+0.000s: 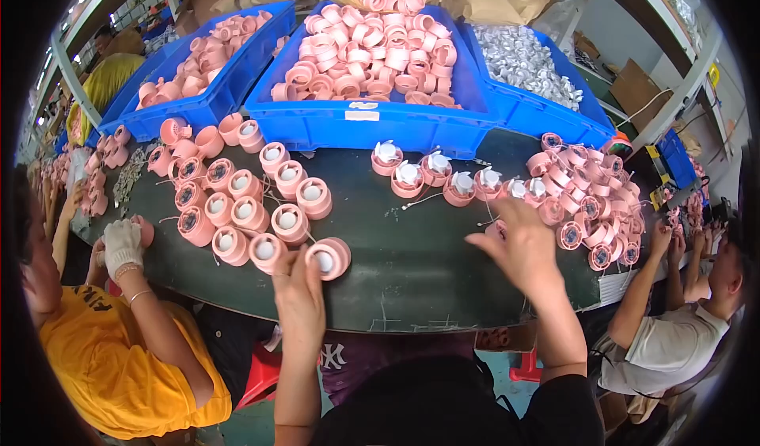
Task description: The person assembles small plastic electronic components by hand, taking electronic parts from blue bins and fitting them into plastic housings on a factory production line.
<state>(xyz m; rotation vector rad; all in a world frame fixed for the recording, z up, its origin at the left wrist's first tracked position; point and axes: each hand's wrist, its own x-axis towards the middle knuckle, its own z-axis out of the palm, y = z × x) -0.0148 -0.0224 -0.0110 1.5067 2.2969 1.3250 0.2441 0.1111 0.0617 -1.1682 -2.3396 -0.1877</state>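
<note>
My left hand [301,295] is at the front of a group of pink round housings, its fingers closed against the left side of one pink housing [339,257] with a white disc in its middle. More pink housings with white centres [314,198] stand behind it. To the right, my right hand [522,244] hovers over the table, thumb and fingers apart. A pink part [495,230], partly hidden, lies between that thumb and the fingers. Just beyond stands a row of pink housings topped with white fan wheels [408,178].
Behind the dark green table [396,287] stand blue bins, one of pink rings [372,133] and one of white fan wheels [530,66]. A heap of pink housings with dark motors [590,196] lies right. A co-worker in yellow [131,351] sits left; another person [673,343] sits right.
</note>
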